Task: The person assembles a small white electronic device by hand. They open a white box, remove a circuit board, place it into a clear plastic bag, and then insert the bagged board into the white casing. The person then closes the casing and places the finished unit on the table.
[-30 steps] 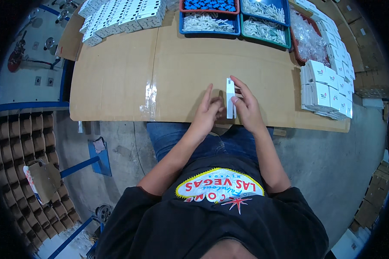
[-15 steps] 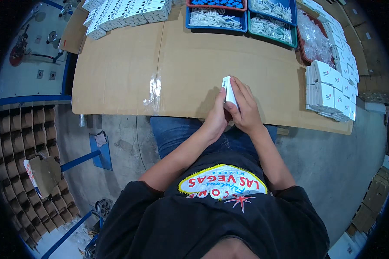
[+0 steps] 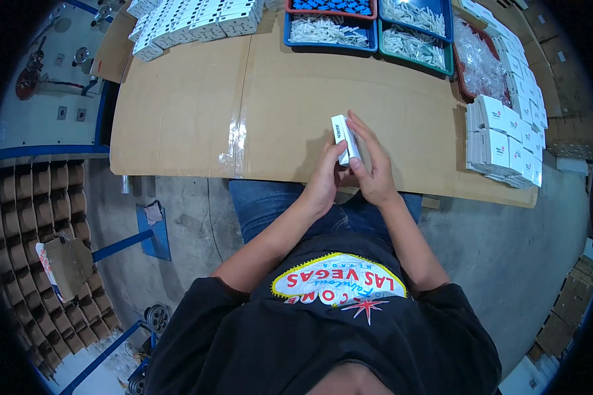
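Note:
A small white box [image 3: 340,136] with dark print on one narrow side stands upright between my two hands, just above the near edge of the table. My left hand [image 3: 324,181] is closed round its left side and lower end, thumb on the near face. On the other side, my right hand [image 3: 375,172] rests its thumb and lower fingers against the box, with its longer fingers stretched along the far right side. My palms and fingers hide the bottom of the box.
Brown cardboard [image 3: 178,112] covers the table. White boxes [image 3: 194,23] stand in rows at the far left, and more white boxes [image 3: 504,141] are stacked at right. Blue trays [image 3: 329,47] and a green tray [image 3: 415,60] hold small white parts; a red tray [image 3: 466,82] holds clear plastic bags.
The box has turned and shifted slightly left, so its printed narrow side now shows more. The fingers of my right hand have loosened a little from its top.

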Action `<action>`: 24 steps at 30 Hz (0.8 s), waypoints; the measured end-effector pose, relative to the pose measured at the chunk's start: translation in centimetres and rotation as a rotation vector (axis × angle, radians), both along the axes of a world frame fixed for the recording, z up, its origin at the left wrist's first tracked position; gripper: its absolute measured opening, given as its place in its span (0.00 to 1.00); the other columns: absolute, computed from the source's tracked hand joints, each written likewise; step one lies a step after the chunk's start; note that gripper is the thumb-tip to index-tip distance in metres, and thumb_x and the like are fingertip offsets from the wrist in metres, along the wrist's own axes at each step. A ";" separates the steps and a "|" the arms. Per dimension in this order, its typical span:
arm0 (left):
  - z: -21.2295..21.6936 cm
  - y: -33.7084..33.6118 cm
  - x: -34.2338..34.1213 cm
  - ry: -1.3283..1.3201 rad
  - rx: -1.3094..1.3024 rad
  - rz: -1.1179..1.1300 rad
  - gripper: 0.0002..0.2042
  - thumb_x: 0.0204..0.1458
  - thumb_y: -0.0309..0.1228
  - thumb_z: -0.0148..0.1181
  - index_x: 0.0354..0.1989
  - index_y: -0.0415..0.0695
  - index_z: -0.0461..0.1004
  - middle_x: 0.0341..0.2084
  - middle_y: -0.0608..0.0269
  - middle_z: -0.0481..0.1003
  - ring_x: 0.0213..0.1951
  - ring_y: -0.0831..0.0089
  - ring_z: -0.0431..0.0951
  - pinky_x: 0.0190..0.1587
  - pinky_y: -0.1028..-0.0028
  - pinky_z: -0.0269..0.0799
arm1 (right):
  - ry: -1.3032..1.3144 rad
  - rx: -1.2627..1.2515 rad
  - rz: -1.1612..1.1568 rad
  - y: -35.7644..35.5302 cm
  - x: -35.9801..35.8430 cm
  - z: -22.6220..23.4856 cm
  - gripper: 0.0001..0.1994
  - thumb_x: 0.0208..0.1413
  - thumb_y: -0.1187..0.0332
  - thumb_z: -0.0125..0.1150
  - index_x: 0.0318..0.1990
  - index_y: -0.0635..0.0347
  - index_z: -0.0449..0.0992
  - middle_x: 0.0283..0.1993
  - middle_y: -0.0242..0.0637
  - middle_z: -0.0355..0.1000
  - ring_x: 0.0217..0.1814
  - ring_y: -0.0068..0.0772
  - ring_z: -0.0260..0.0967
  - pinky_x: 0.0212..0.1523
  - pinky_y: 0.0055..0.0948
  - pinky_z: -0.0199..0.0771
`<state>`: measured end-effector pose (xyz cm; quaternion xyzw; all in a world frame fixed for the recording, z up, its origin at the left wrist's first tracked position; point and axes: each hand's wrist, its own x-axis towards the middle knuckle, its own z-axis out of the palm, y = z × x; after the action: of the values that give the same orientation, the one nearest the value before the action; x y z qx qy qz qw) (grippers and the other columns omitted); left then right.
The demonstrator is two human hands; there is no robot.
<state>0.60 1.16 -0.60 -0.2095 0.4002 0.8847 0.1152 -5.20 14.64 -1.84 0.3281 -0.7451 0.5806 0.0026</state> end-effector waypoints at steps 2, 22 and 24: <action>0.5 0.1 -0.1 0.052 -0.092 0.061 0.28 0.67 0.47 0.50 0.72 0.49 0.58 0.57 0.63 0.69 0.59 0.72 0.71 0.63 0.68 0.67 | -0.197 -0.073 0.000 0.1 0.3 -0.2 0.32 0.64 0.59 0.62 0.71 0.64 0.63 0.76 0.53 0.58 0.78 0.50 0.57 0.74 0.44 0.57; -3.1 -1.1 -0.4 0.287 -0.550 0.185 0.31 0.63 0.38 0.64 0.69 0.33 0.63 0.56 0.60 0.69 0.56 0.68 0.75 0.53 0.70 0.75 | 0.055 0.053 -0.040 -1.3 1.6 0.0 0.23 0.71 0.70 0.48 0.69 0.71 0.64 0.69 0.59 0.66 0.68 0.58 0.69 0.65 0.41 0.71; -3.0 -0.9 -0.4 0.304 -0.536 0.203 0.31 0.63 0.37 0.64 0.69 0.33 0.63 0.56 0.60 0.69 0.56 0.68 0.74 0.53 0.70 0.75 | 0.073 0.064 -0.064 -1.4 1.7 0.0 0.22 0.72 0.69 0.46 0.69 0.71 0.64 0.68 0.59 0.67 0.66 0.58 0.71 0.63 0.41 0.73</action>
<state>0.22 0.30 -3.58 -0.1366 0.6086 0.7760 -0.0939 -3.52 13.23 -1.87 0.3248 -0.7728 0.5439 0.0380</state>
